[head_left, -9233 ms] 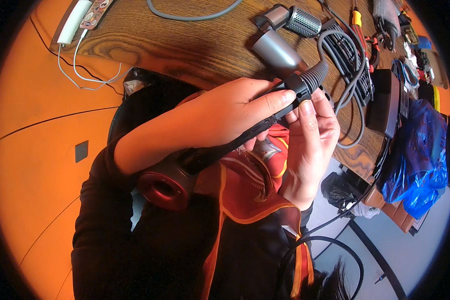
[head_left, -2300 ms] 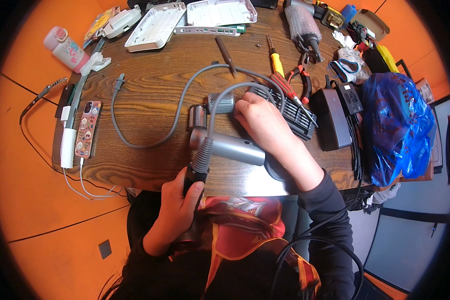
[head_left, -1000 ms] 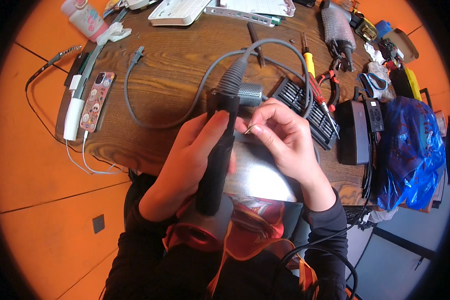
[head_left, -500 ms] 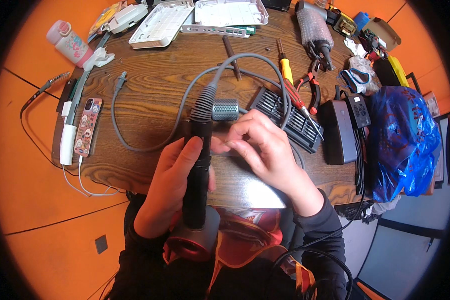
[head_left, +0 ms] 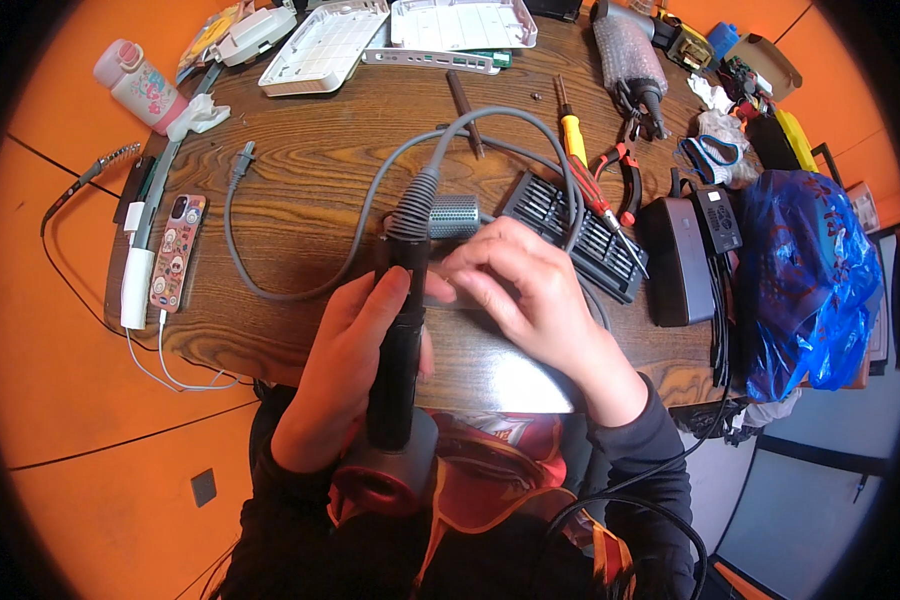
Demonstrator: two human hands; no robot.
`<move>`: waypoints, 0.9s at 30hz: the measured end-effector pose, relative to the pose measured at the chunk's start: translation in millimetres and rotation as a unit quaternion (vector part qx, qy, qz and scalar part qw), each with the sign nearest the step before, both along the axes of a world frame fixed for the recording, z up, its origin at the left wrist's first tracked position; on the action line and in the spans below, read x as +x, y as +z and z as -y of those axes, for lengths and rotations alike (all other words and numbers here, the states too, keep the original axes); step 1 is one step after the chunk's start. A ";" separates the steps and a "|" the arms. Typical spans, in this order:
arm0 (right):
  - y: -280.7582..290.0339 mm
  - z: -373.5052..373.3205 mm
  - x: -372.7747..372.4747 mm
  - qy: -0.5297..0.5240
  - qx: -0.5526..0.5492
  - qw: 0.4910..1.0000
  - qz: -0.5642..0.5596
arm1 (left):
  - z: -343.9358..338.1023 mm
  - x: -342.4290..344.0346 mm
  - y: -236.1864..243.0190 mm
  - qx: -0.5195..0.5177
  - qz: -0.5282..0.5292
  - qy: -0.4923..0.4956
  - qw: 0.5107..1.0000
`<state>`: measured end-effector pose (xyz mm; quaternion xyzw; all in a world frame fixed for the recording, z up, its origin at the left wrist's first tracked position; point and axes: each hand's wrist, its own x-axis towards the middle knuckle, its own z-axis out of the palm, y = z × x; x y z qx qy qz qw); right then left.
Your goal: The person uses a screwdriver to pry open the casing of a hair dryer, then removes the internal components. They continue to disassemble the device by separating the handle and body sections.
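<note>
One hair dryer (head_left: 395,385), two screwdrivers, yellow-handled (head_left: 572,138) and red-handled (head_left: 592,192), one pair of pliers (head_left: 628,178) and one bit case (head_left: 542,213) are counted, the last four lying beyond and to the right of the right hand (head_left: 515,285). One perforated cylinder (head_left: 456,216) is seen just beyond the right fingertips. The dryer's black handle is wrapped by the curled fingers of the left hand (head_left: 342,345); its round grey head, red inside, is turned down toward the lap, and a ribbed grey cable sleeve (head_left: 414,205) is joined at the far end. The right hand is half curled, thumb and forefinger drawn near each other beside the handle; whether anything is pinched cannot be told. About two seconds ago that hand was held by the bit case, apart from the handle.
</note>
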<state>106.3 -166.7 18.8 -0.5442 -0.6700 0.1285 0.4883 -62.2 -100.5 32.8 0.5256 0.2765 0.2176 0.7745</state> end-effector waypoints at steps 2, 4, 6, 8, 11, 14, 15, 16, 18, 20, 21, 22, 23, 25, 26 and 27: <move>1.1 -3.2 2.8 -0.047 -0.021 0.999 0.013 | -2.8 -0.4 -1.2 -0.004 -0.022 -0.002 1.000; 2.8 -10.0 7.4 -0.086 -0.054 0.991 0.086 | -5.6 0.8 -3.2 -0.020 -0.019 -0.009 1.000; 2.9 -23.0 10.8 -0.118 -0.036 0.978 0.166 | -7.2 2.2 -5.2 -0.048 -0.005 -0.015 0.999; 1.2 -43.8 17.0 -0.161 -0.059 0.948 0.269 | -7.1 3.6 -6.7 -0.051 0.002 -0.013 0.999; -7.1 -83.1 29.6 -0.198 -0.176 0.910 0.319 | -6.6 3.2 -7.5 -0.026 -0.016 -0.017 0.999; -19.5 -117.2 38.1 -0.286 -0.215 0.887 0.293 | -6.9 1.9 -8.8 -0.003 -0.016 -0.026 1.000; -22.7 -125.9 40.0 -0.329 -0.204 0.875 0.290 | -6.9 1.5 -9.5 -0.002 -0.011 -0.030 0.999; -24.4 -133.7 42.7 -0.367 -0.209 0.868 0.263 | -7.0 1.3 -10.4 -0.004 -0.011 -0.031 0.999; -23.9 -146.2 48.8 -0.415 -0.242 0.851 0.211 | -7.4 0.9 -12.2 -0.015 -0.015 -0.029 0.999; -20.0 -152.5 57.9 -0.372 -0.283 0.869 0.163 | -8.0 1.1 -13.8 -0.007 -0.007 -0.031 0.999; -18.8 -152.6 61.5 -0.358 -0.298 0.874 0.140 | -8.0 0.9 -14.4 -0.007 -0.005 -0.030 1.000; -17.7 -151.0 64.3 -0.342 -0.285 0.886 0.128 | -8.2 0.7 -14.8 -0.009 -0.006 -0.033 0.999; -17.4 -147.9 65.6 -0.342 -0.260 0.895 0.118 | -8.7 0.5 -15.2 -0.012 -0.007 -0.035 0.999; -15.6 -138.5 66.3 -0.316 -0.231 0.914 0.101 | -9.1 0.1 -15.4 -0.015 -0.006 -0.036 0.999; -13.6 -133.1 65.8 -0.298 -0.235 0.920 0.098 | -9.0 0.2 -15.4 -0.015 -0.004 -0.036 0.999; -9.5 -125.7 66.3 -0.269 -0.250 0.925 0.094 | -9.2 0.1 -15.3 -0.020 0.002 -0.037 0.999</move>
